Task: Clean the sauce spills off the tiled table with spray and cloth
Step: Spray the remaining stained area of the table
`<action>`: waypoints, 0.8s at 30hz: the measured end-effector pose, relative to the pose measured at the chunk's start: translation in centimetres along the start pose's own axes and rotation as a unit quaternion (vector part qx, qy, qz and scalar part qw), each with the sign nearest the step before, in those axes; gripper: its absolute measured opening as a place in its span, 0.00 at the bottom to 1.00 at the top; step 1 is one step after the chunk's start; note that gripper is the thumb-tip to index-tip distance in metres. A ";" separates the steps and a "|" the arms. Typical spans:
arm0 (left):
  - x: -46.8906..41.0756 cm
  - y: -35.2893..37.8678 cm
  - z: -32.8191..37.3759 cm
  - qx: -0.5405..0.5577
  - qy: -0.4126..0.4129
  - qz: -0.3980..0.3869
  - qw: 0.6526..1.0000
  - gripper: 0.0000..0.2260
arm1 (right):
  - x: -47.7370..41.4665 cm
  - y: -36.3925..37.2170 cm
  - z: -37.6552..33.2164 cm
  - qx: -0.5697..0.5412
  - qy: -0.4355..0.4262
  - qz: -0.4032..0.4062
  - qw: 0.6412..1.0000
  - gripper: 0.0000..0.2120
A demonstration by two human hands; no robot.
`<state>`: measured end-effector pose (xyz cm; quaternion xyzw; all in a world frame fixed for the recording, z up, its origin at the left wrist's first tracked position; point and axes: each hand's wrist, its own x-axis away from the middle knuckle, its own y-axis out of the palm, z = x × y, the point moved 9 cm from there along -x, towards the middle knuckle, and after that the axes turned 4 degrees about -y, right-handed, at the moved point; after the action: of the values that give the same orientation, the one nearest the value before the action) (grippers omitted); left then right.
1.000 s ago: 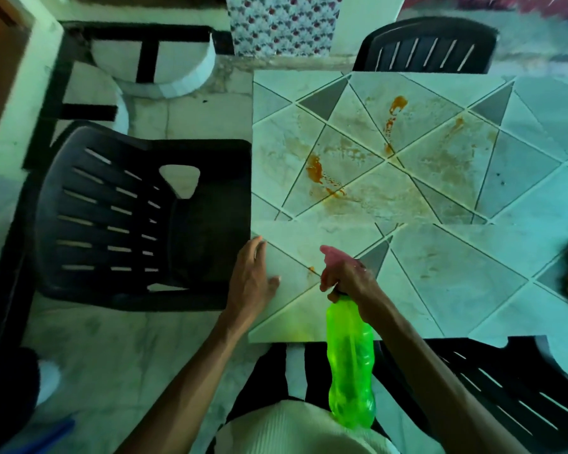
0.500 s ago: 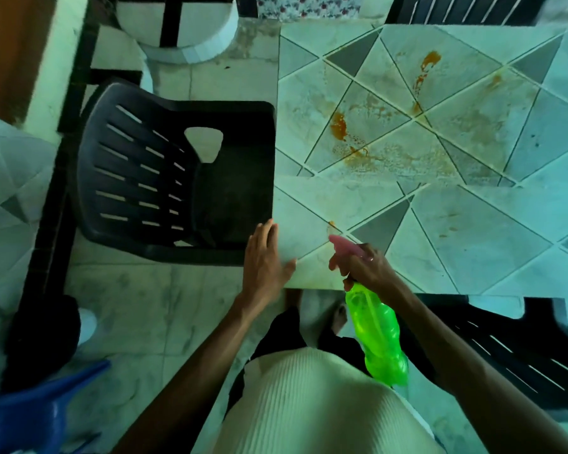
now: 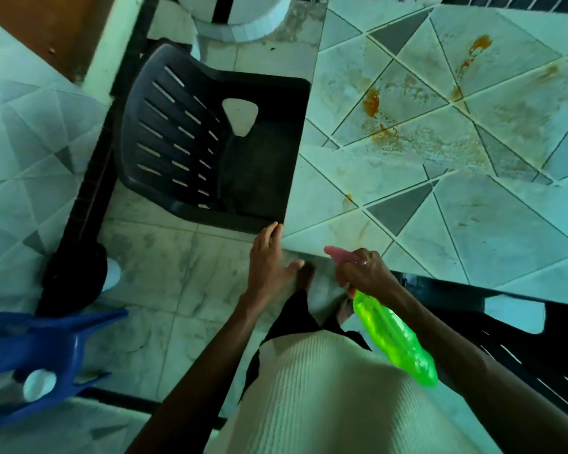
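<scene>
Across the tiled table (image 3: 505,240) lie orange sauce spills (image 3: 371,104); my left hand (image 3: 269,263), fingers straight and empty, sits by its near-left corner; my right hand (image 3: 364,273) grips the green spray bottle (image 3: 394,335).
</scene>
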<state>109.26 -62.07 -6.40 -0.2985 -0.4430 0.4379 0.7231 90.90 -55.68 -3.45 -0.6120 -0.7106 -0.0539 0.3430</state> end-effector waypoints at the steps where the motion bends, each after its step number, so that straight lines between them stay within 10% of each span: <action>1: 0.2 0.0 0.2 0.004 -0.001 0.005 1.000 0.42 | 0.2 -0.6 0.4 0.001 0.001 0.013 1.000 0.26; 6: 0.1 0.2 1.2 -0.006 0.006 0.019 1.000 0.44 | 1.4 -4.5 1.3 -0.045 -0.007 0.091 0.995 0.14; 18: -3.4 0.1 4.1 -0.137 0.092 0.000 0.986 0.51 | 2.5 -10.6 3.0 -0.197 0.057 0.253 0.946 0.22; 24: -4.5 0.8 6.2 -0.158 0.140 -0.045 0.976 0.49 | 4.4 -10.1 4.0 -0.204 0.038 0.198 0.958 0.17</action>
<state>102.34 -65.49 -6.07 -0.4472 -0.4145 0.2831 0.7403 79.99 -52.50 -0.61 -0.7952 -0.5353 -0.1519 0.2408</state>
